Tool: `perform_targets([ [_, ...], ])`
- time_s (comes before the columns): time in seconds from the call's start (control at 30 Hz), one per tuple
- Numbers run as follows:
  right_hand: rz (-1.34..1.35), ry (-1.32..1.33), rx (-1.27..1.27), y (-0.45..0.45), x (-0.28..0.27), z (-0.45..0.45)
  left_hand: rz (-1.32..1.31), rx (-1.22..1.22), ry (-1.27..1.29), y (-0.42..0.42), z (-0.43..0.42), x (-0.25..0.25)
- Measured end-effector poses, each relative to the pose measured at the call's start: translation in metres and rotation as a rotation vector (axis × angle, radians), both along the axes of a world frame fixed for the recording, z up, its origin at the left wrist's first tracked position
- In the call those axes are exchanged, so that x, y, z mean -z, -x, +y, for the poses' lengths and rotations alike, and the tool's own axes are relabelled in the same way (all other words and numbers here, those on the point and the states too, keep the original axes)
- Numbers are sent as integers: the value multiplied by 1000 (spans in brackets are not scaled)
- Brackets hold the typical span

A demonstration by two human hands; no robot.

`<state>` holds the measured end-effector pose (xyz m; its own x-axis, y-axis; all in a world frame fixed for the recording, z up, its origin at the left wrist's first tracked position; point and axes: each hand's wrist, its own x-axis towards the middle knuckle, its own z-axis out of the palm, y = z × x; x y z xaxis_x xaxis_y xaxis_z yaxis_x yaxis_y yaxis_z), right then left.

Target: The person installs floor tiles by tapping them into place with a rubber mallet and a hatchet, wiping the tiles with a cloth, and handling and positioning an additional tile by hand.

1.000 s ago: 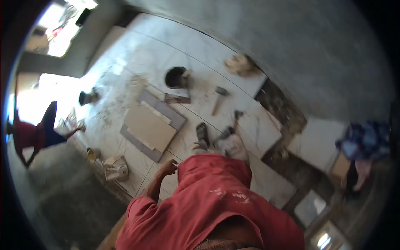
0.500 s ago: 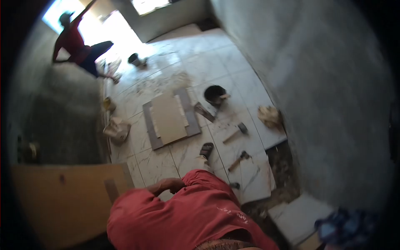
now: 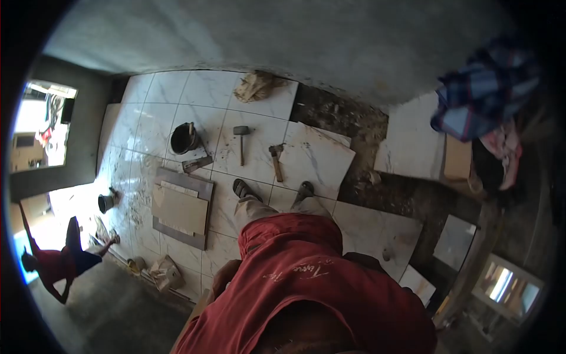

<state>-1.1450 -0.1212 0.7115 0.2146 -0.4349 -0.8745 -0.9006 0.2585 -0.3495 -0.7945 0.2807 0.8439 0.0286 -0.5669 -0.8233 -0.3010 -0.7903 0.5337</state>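
My left hand (image 3: 224, 277) hangs by the left side of my red shirt; its fingers are mostly hidden. A dark part of my right arm or hand (image 3: 364, 259) shows at the other side, with the fingers out of sight. Both are well above the floor. In front of my sandals lie a short-handled hammer (image 3: 277, 164) and a mallet (image 3: 241, 144) with a grey head. A flat trowel (image 3: 197, 164) rests next to a black bucket (image 3: 184, 139). Left of my feet, stacked flat boards or tiles (image 3: 180, 207) lie on the marbled tile floor (image 3: 233, 197).
A loose tile (image 3: 318, 156) borders a strip of bare rubble (image 3: 342, 115). Crumpled paper (image 3: 254, 87) lies by the wall. Plaid cloth (image 3: 486, 88) hangs at upper right. A person in red (image 3: 56, 262) stands near the bright doorway, with a small bucket (image 3: 106, 203) close by.
My view has swung round to the right. The other person now appears at lower left, and both my feet, more rubble and a framed window on the right have come into view.
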Motion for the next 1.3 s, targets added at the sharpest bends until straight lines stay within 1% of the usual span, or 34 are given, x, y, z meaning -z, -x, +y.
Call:
perform_targets([
  [0.17, 14, 20, 130, 50, -1, 33, 11, 67, -6, -1, -4, -6],
  [0.33, 30, 16, 202, 51, -10, 70, 29, 105, 13, -21, 2, -3],
  [0.63, 13, 0, 120, -13, -17, 104, 67, 111, 85, -61, 22, 11],
  [0.87, -76, 113, 68, -72, -28, 110, 95, 116, 133, -93, 39, 22],
  [1.03, -108, 155, 90, -88, -50, 130, 131, 152, 155, -105, 52, 28],
  [1.17, -98, 72, 86, -83, -69, 160, 149, 176, 175, -111, 63, 23],
  [1.3, -94, -188, 1, -77, -108, 199, 174, 204, 212, -120, 69, 18],
])
